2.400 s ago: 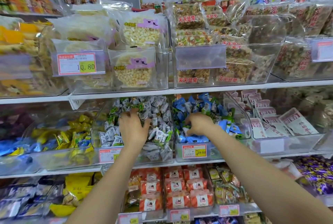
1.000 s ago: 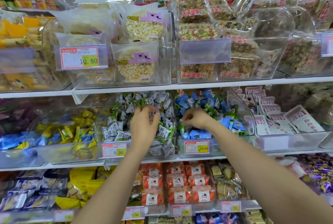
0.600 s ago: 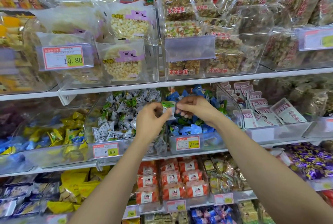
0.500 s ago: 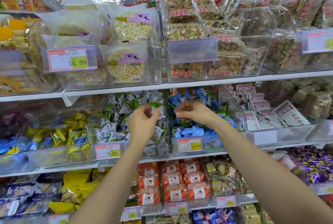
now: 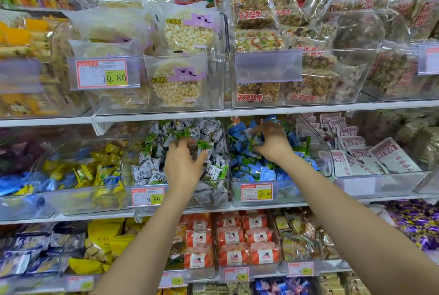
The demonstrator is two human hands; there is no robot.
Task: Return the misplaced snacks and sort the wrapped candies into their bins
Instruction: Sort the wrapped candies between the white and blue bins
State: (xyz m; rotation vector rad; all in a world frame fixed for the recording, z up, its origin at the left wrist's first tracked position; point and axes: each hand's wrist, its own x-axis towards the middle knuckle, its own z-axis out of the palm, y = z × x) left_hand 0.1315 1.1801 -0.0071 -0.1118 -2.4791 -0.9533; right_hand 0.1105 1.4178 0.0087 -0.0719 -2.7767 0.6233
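Both hands have dropped apart since a moment ago, when they were up close together passing a green-tipped sweet between them. Now the left hand (image 5: 184, 166) sits low in the middle clear bin (image 5: 126, 176) at the centre of the frame, its fingers spread over the heap of crinkly grey-and-white wrapped candies (image 5: 147, 169). That green-tipped candy (image 5: 203, 145) lies right at the thumb and forefinger. I can't tell whether it is still pinched.

Just right of centre, the right hand (image 5: 273, 145) is in the neighbouring bin (image 5: 320, 147). Its fingers curl down and pinch a green-wrapped candy (image 5: 253, 143) on top of the glossy blue wrapped candies (image 5: 261, 171), with a few more green ones mixed in.

Both bins are see-through plastic with sloped sides. Each carries a red-bordered price tag, 9.90 (image 5: 147, 196) and 29.80 (image 5: 256, 192). Left of them, a similar bin holds shiny yellow packets (image 5: 102, 171). To the right, flat white pouches (image 5: 389, 157) stand in rows. On the white shelf (image 5: 261, 110) above are round puffed rice cakes (image 5: 187, 33) in clear bags and chunky nut bars (image 5: 254, 12).
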